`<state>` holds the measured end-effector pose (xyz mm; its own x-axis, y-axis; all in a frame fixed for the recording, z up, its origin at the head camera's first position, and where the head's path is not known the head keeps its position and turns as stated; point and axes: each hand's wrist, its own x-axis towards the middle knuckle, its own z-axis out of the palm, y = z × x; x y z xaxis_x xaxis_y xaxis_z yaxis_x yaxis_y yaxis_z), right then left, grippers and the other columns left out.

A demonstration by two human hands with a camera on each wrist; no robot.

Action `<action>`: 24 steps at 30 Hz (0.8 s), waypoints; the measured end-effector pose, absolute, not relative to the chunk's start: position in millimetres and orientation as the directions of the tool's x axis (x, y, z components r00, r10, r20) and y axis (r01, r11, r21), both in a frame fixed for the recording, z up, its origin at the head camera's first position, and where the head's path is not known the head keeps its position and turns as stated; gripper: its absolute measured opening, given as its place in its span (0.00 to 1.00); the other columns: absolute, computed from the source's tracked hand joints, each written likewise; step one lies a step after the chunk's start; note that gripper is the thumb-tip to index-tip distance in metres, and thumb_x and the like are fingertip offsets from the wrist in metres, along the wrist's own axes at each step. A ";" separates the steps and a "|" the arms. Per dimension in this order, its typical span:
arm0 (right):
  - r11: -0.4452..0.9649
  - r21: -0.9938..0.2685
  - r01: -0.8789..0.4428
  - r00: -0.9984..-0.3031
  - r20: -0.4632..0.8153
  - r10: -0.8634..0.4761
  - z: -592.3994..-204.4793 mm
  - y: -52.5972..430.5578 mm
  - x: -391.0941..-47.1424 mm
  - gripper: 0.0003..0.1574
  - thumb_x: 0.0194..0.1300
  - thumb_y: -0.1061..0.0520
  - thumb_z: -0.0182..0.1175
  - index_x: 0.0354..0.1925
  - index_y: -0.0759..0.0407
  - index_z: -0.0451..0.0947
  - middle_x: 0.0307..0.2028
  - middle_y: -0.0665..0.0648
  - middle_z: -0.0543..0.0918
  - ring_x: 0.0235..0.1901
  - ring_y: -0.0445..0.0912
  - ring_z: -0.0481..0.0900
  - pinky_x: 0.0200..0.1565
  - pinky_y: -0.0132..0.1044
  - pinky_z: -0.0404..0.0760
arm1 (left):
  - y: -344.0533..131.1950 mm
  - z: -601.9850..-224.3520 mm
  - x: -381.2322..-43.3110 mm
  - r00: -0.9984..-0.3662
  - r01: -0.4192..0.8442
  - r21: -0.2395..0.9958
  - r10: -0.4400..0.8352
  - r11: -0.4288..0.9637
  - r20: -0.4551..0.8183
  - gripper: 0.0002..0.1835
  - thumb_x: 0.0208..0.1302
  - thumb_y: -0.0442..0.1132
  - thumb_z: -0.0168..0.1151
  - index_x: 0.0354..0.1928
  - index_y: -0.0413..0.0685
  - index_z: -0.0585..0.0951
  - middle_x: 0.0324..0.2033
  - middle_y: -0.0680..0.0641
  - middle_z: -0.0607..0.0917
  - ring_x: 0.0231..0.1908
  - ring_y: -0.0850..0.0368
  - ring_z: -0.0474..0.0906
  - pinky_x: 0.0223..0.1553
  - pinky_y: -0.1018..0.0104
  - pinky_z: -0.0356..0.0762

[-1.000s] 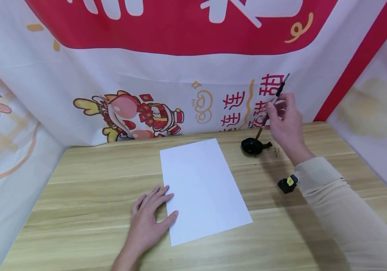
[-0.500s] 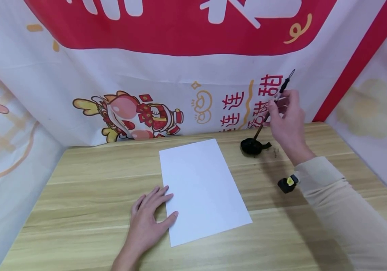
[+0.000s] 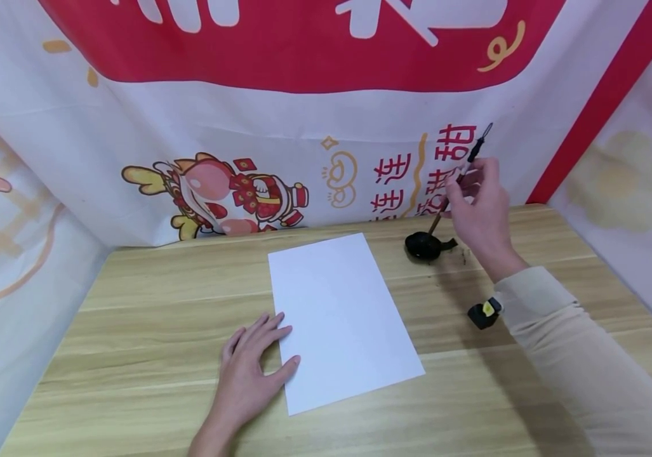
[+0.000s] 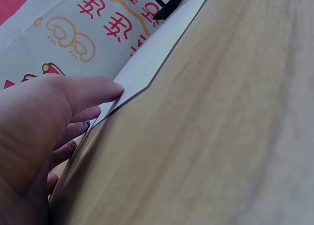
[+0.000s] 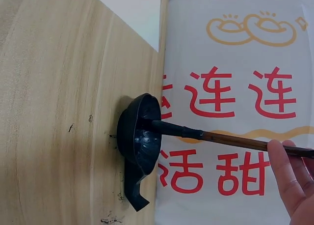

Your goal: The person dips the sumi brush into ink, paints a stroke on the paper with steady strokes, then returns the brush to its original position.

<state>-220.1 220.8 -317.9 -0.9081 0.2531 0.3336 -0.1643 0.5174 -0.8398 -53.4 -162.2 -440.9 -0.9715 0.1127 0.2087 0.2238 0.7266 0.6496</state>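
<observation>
Right of the white paper (image 3: 345,324), pinching the brush (image 5: 216,137) in the right hand (image 3: 482,206), the one nearer the black dish (image 5: 128,129), on a long axis slanting down-left from the fingertips into its bowl. At the paper's left edge, resting the left hand (image 3: 248,374) with fingers spread, gripping nothing. Against half a second ago, holding the brush's top end slightly lower and farther left.

On our wood-grained surface (image 3: 160,317) we see a white sheet (image 3: 348,317) and, near it, a black dish (image 3: 421,249) beside dark specks (image 3: 465,256).
</observation>
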 end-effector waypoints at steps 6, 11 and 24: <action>0.497 -0.844 -0.201 -0.887 0.373 0.274 -312.0 222.7 -218.7 0.24 0.84 0.44 0.53 0.68 0.52 0.63 0.56 0.52 0.78 0.53 0.45 0.81 0.36 0.26 0.89 | -161.7 -441.6 -54.4 -0.971 0.224 0.645 0.115 0.730 0.208 0.28 0.60 0.48 0.80 0.64 0.55 0.86 0.74 0.52 0.79 0.78 0.42 0.69 0.80 0.33 0.47; 0.493 -0.851 -0.181 -0.902 0.344 0.261 -314.4 222.3 -217.7 0.26 0.84 0.44 0.53 0.70 0.53 0.64 0.58 0.56 0.78 0.52 0.46 0.80 0.36 0.27 0.89 | -162.9 -442.5 -53.7 -0.972 0.221 0.640 0.113 0.736 0.205 0.28 0.61 0.48 0.80 0.64 0.56 0.86 0.75 0.52 0.79 0.78 0.42 0.69 0.80 0.33 0.47; 0.520 -0.837 -0.173 -0.915 0.331 0.229 -319.6 226.9 -217.0 0.25 0.82 0.43 0.57 0.69 0.50 0.70 0.53 0.59 0.82 0.52 0.50 0.83 0.34 0.25 0.88 | -163.0 -443.4 -52.8 -0.965 0.243 0.641 0.114 0.728 0.237 0.28 0.60 0.47 0.80 0.63 0.56 0.86 0.74 0.52 0.80 0.77 0.41 0.70 0.79 0.32 0.48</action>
<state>-217.0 226.9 -319.6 -0.9153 0.2291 0.3311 -0.1725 0.5198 -0.8367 -52.8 -163.0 -443.4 -0.9649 0.1142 0.2366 0.2433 0.7280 0.6410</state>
